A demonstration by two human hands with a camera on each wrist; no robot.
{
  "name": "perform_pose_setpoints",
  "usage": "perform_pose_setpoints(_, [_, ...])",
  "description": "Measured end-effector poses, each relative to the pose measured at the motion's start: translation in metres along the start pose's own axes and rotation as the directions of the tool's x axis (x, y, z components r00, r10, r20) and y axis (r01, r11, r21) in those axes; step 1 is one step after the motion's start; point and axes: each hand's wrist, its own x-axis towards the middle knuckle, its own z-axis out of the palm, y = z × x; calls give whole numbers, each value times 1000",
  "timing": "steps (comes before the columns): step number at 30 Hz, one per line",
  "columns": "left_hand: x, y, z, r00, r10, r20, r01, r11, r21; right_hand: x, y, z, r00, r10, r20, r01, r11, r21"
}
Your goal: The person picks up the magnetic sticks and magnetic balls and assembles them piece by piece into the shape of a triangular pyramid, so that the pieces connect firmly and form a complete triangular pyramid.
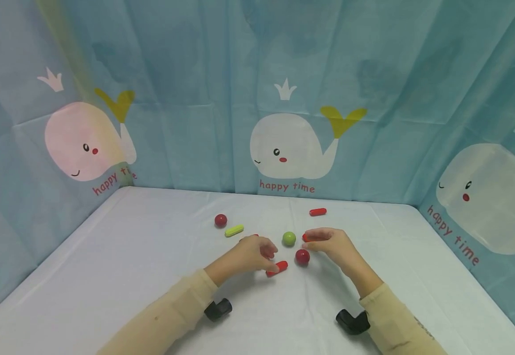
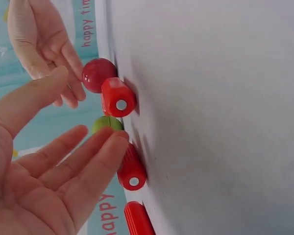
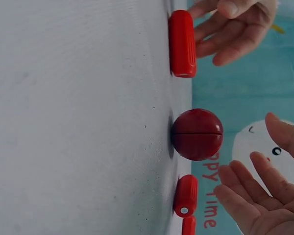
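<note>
My left hand [image 1: 250,255] is held above the table with its fingers loosely bent and nothing in its grasp. Its thumb overlaps a red ridged stick [image 1: 279,267] in the head view; contact cannot be made out. Opposite it, my right hand [image 1: 334,246] holds nothing, its fingers relaxed beside a red ball [image 3: 197,134] with a seam. Partly hidden behind those fingers is another red stick [image 1: 305,237]. Between the hands, farther back, sits a green ball [image 1: 289,239]. The left wrist view shows round pale discs on the ends of two red sticks [image 2: 132,171].
Left of the hands lie a second red ball [image 1: 221,220] and a yellow-green stick [image 1: 234,230]. One red stick [image 1: 318,212] lies near the back edge. A further one is mostly covered by my left hand. Behind the white table [image 1: 106,276] hangs a blue whale-print curtain [image 1: 186,143].
</note>
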Motion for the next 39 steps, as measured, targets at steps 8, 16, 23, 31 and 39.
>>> perform_pose_setpoints(8, [3, 3, 2, 997, -77, 9, 78, 996, -44, 10, 2, -3, 998, 28, 60, -26, 999, -31])
perform_pose_setpoints(16, [4, 3, 3, 994, -107, 16, 108, 992, -64, 18, 6, -4, 995, 26, 101, -19, 998, -63])
perform_pose_setpoints(23, [3, 3, 7, 993, -118, 15, 119, 990, -72, 18, 10, -2, 991, 35, 130, -24, 996, -87])
perform_pose_setpoints(31, [5, 4, 11, 992, -129, 8, 129, 990, -54, 18, 14, -1, 988, 54, 147, -41, 995, -89])
perform_pose_setpoints(39, [1, 5, 14, 987, -160, 5, 160, 987, 17, 13, 11, 3, 988, 72, 134, -54, 990, -132])
